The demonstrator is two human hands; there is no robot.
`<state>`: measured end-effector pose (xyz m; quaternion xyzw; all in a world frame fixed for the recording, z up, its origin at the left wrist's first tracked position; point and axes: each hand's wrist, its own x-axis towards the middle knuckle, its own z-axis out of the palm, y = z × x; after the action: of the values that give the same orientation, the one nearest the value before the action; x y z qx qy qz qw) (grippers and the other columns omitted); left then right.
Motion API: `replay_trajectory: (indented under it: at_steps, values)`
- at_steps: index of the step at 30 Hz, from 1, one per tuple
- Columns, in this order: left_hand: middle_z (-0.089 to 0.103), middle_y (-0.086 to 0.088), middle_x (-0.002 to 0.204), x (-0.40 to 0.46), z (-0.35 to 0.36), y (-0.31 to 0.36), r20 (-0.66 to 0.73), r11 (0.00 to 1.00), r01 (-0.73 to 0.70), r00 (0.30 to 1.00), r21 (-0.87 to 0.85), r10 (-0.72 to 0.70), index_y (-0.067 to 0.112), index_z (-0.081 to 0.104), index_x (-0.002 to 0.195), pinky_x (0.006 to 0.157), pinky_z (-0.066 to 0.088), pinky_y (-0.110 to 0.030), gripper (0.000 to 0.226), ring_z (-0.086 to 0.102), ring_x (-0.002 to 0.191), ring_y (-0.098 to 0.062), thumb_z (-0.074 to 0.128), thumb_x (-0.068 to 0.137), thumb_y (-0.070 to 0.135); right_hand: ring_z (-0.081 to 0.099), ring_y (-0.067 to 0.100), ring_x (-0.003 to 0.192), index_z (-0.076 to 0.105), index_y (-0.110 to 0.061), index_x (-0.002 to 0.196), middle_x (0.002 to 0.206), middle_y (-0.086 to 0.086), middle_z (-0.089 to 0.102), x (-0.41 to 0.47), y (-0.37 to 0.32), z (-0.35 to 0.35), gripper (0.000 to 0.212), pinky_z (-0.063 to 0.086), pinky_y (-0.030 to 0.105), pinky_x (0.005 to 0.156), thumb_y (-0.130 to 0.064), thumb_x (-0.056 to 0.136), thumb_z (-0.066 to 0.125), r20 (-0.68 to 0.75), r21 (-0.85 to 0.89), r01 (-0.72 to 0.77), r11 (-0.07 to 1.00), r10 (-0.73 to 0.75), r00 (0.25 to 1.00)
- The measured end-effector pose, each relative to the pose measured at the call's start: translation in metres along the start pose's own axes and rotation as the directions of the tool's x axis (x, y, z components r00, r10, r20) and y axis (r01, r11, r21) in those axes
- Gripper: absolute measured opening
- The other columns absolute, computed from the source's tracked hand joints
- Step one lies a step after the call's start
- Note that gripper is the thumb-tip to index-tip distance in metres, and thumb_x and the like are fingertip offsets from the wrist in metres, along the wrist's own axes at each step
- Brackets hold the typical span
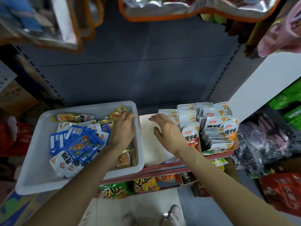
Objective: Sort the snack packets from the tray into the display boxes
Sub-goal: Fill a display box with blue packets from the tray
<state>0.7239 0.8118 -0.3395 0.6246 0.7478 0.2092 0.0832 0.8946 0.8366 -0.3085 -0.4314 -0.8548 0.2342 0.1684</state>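
Grey shop shelving backed a red-edged shelf (162, 167) where the white tray (40, 160) sat at its left end beside an empty display box (149, 144), so the left hand (123, 128) reached, fingers loosely spread, among snack packets (78, 141) while the right hand (167, 132) hovered wide over that box.

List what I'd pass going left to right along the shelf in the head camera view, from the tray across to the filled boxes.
White tray → blue packets → left hand → empty display box → right hand → red-and-white packets → orange-and-white packets.
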Motion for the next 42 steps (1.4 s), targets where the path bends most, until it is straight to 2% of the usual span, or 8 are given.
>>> replay_trajectory:
  at_steps: [3,9,12,18,23,32,37,42]
  values:
    - [0.044,-0.008,0.136,-0.010,-0.004,-0.043,0.162,0.983,0.084,0.981,0.160,-0.111,0.011,0.047,0.131,0.100,0.039,-0.037,0.045,0.040,0.127,-0.026,0.058,0.087,0.011,0.048,0.029,0.121,0.031,-0.013,0.144,0.146,0.009,0.031,0.010,-0.021,0.025,0.052,0.040,0.033,0.099,-0.015,0.095,0.049,0.189,0.033,-0.099,0.994,0.091,0.978]
    - [0.031,-0.003,0.149,-0.011,-0.001,-0.093,0.539,0.907,-0.191,0.841,0.376,-0.046,0.019,0.037,0.142,0.107,0.028,-0.038,0.071,0.027,0.136,-0.024,0.068,0.081,0.037,0.045,0.033,0.123,0.003,-0.018,0.150,0.141,0.017,0.037,0.023,-0.045,0.045,0.074,0.037,0.035,0.098,-0.014,0.094,0.050,0.341,0.091,-0.316,0.944,0.269,0.901]
    - [0.032,-0.001,0.146,-0.009,0.002,-0.097,0.572,0.876,-0.236,0.819,0.421,-0.054,0.021,0.036,0.140,0.106,0.028,-0.038,0.072,0.029,0.134,-0.023,0.069,0.079,0.039,0.048,0.032,0.120,-0.002,-0.020,0.150,0.136,0.018,0.045,0.023,-0.047,0.046,0.080,0.038,0.033,0.094,-0.011,0.092,0.053,0.319,0.088,-0.324,0.942,0.281,0.905]
    - [0.050,0.002,0.130,-0.001,-0.002,-0.096,0.449,0.847,-0.307,0.889,0.435,0.091,0.022,0.059,0.119,0.102,0.025,-0.034,0.035,0.044,0.121,-0.019,0.060,0.085,0.013,0.049,0.031,0.120,-0.004,-0.022,0.150,0.137,0.015,0.046,0.021,-0.044,0.053,0.080,0.039,0.033,0.095,-0.012,0.093,0.052,0.298,0.098,-0.323,0.941,0.282,0.912]
    - [0.041,0.003,0.135,0.001,-0.004,-0.099,0.582,0.855,-0.317,0.813,0.410,0.023,0.028,0.048,0.129,0.103,0.026,-0.041,0.059,0.036,0.128,-0.020,0.072,0.076,0.038,0.048,0.030,0.121,-0.003,-0.021,0.150,0.138,0.014,0.045,0.021,-0.042,0.054,0.079,0.039,0.033,0.095,-0.012,0.094,0.051,0.291,0.091,-0.309,0.947,0.271,0.918]
    - [0.066,0.003,0.093,0.006,-0.001,-0.086,0.352,0.919,-0.256,0.925,0.299,0.143,0.021,0.057,0.090,0.090,0.028,-0.028,0.016,0.053,0.096,-0.020,0.056,0.087,0.006,0.051,0.030,0.117,0.001,-0.020,0.151,0.134,0.014,0.049,0.019,-0.039,0.057,0.078,0.041,0.033,0.091,-0.011,0.093,0.053,0.251,0.108,-0.301,0.947,0.267,0.930]
    - [0.065,0.000,0.080,0.011,-0.003,-0.054,-0.016,0.988,-0.074,0.997,-0.138,0.072,0.012,0.058,0.093,0.069,0.050,-0.032,0.013,0.062,0.072,-0.017,0.057,0.092,0.025,0.055,0.029,0.113,0.004,-0.021,0.150,0.133,0.011,0.052,0.016,-0.036,0.061,0.077,0.044,0.033,0.089,-0.010,0.093,0.054,0.224,0.154,-0.290,0.945,0.252,0.941]
    - [0.064,-0.002,0.083,0.020,-0.015,-0.030,-0.176,0.869,0.025,0.976,-0.495,-0.128,0.005,0.058,0.089,0.071,0.048,-0.018,0.009,0.061,0.075,-0.010,0.061,0.090,0.014,0.052,0.016,0.118,0.034,-0.021,0.142,0.132,0.005,0.052,0.010,-0.020,0.056,0.063,0.046,0.031,0.096,-0.017,0.087,0.065,0.194,0.537,-0.394,0.746,0.346,0.918]
